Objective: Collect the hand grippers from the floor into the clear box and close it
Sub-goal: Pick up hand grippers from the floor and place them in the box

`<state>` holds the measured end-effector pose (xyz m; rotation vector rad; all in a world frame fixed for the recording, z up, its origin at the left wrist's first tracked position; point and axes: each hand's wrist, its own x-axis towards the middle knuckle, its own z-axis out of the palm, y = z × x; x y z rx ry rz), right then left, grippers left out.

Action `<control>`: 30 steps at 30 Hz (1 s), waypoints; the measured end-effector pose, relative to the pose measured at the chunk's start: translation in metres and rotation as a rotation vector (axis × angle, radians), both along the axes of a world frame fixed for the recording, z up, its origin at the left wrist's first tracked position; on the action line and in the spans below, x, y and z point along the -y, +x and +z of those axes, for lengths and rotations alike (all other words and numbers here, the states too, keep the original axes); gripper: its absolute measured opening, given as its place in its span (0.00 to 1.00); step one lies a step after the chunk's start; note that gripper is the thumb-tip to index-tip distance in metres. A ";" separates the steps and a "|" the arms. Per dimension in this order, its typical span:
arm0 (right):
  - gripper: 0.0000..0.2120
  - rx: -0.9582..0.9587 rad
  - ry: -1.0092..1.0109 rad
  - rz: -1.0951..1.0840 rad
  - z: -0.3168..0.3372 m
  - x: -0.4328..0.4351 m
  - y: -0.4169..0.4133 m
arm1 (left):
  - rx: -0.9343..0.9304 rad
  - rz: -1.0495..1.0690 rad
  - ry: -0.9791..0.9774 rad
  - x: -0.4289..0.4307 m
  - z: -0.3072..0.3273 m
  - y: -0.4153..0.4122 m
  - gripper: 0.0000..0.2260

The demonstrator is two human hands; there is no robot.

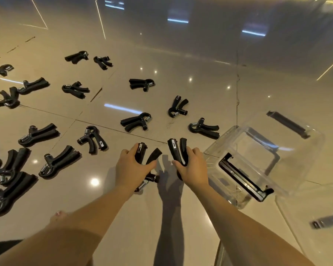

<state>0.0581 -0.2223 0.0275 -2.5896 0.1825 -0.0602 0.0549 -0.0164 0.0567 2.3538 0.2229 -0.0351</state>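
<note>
by the box (296,160), hands (132,167) gripping grippers (178,150)

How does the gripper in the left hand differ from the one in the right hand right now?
Left gripper: handles splayed in a V; right gripper: handles nearly together. Left gripper's spring and knob show below the left hand; right gripper's spring end is hidden behind the right hand. Right gripper is nearer the clear box. Both are black, handles pointing away from the person.
</note>
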 end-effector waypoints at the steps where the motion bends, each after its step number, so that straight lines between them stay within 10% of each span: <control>1: 0.25 0.029 0.017 -0.004 0.012 0.003 -0.001 | 0.026 0.005 -0.014 0.005 0.013 0.002 0.32; 12: 0.23 0.295 0.177 -0.157 0.173 0.078 -0.003 | 0.255 -0.068 -0.095 0.103 0.168 0.008 0.37; 21: 0.23 0.087 0.030 -0.176 0.268 0.163 0.009 | 0.305 -0.340 -0.002 0.137 0.221 0.028 0.36; 30: 0.19 -0.093 0.247 -0.487 0.186 0.279 -0.001 | 0.122 -0.407 -0.153 0.235 0.166 0.052 0.36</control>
